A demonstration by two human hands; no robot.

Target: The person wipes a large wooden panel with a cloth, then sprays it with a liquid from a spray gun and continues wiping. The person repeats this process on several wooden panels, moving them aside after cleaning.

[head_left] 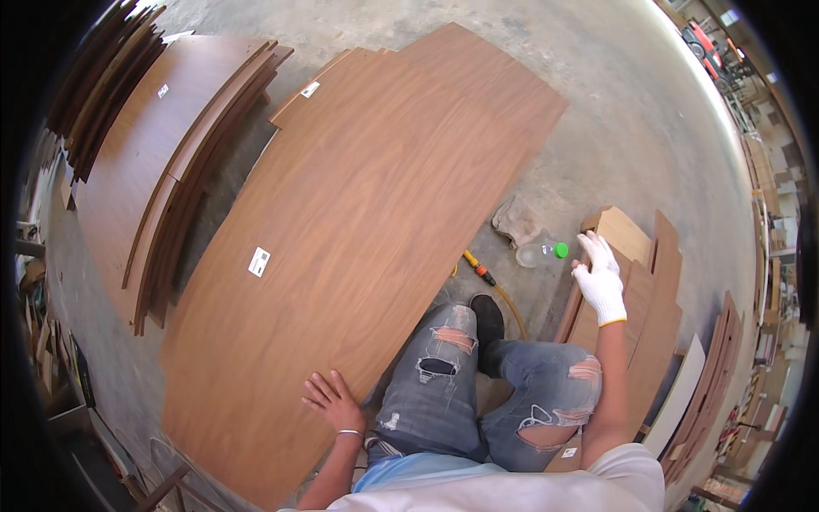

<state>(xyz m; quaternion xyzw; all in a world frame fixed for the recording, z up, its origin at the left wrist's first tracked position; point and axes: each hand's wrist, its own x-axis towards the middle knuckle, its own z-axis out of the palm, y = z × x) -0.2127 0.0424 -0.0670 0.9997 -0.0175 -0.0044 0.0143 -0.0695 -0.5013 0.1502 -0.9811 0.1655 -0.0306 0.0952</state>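
Observation:
A large brown wood panel [367, 222] lies in front of me and to my left, with a white label [258, 262] on its face. My left hand [337, 403] is bare and rests flat on the panel's near part, fingers spread. On my right hand [601, 280] is a white knit glove with a yellow cuff edge. That hand is over the long boards [655, 282] at my right, beside a light wood block [623, 235]. Its fingers are stretched out and the thumb is apart, with nothing seen in it. Whether it touches the boards I cannot tell.
Stacked brown panels [162, 162] stand at the left. Between the big panel and the boards lie a clear bottle with a green cap [536, 253], a crumpled grey cloth-like thing [515, 219] and a yellow hose [508, 299] with a dark, orange-ended connector. More boards [708, 392] lie farther right.

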